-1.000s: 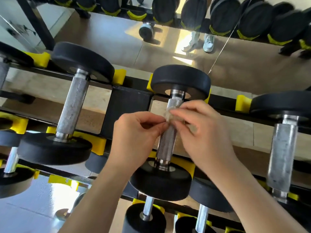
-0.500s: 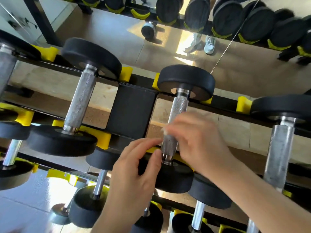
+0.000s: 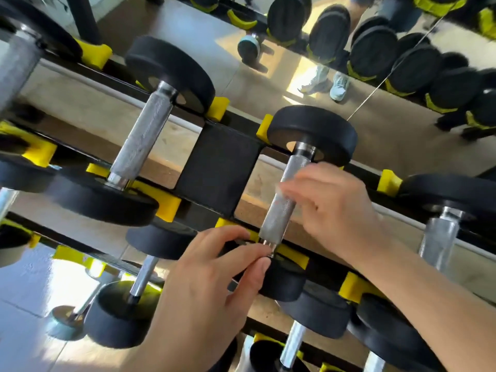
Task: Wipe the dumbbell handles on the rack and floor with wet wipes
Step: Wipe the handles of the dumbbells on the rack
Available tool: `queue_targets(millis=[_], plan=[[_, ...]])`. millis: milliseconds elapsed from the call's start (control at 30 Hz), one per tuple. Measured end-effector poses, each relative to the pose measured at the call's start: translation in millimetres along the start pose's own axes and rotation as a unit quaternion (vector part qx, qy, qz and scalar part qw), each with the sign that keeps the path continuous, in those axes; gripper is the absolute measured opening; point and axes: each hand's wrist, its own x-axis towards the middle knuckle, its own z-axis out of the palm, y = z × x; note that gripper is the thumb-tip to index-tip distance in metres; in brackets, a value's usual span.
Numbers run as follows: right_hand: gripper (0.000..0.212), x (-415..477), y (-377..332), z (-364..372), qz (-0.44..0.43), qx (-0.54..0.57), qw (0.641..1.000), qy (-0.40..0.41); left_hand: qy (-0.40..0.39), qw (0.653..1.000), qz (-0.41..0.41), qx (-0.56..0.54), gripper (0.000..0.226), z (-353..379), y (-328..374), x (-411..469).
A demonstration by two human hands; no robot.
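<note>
1. Black rubber near head of the centre dumbbell, low in view at 6 o'clock. The left hand lies over it with fingers nearly straight and gripping nothing, fingertips at the lower collar.
2. Knurled steel handle, seated on the rack. Its long axis runs from 7 o'clock to 1 o'clock, starting just at 1 o'clock from the left fingertips.
3. Right hand, coming in from the handle's 3 o'clock side with fingers curled over the upper-middle stretch. The fingers are motion-blurred, so it cannot be told whether they pinch a wipe.
4. Judgement: the right hand is the nearer to the grip area. Bare knurling lies toward 7 o'clock from its fingers, so the stroke should follow the axis down that way.
5. Far head, at the 1 o'clock end.
6. Black rack upright, at 9 o'clock of the handle.
7. Neighbouring handle, further toward 10 o'clock, with no hand on it.
</note>
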Motion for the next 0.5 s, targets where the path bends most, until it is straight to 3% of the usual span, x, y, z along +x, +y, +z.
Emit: queue_targets(millis=[67, 200, 333, 500], plan=[[0.021, 3.5, 1.3, 1.0, 0.045, -0.016, 0.998, 0.034, 0.005, 1.000, -0.003, -0.007, 0.030, 0.5, -0.8, 0.4], [0.023, -16.9, -25.2, 5.2, -0.030, 0.003, 0.993, -0.110, 0.010, 0.999, -0.016, -0.034, 0.027, -1.5, -1.6, 4.1], [0.017, 12.0, 5.5, 2.7, 0.060, -0.081, 0.993, 0.055, -0.033, 0.998, -0.020, -0.045, 0.027, -6.3, -0.2, 13.9], [0.022, -5.6, -12.4, 22.7, 0.141, -0.062, 0.976, 0.152, -0.027, 0.997, -0.026, -0.071, 0.023, -3.9, 8.1, 36.8]])
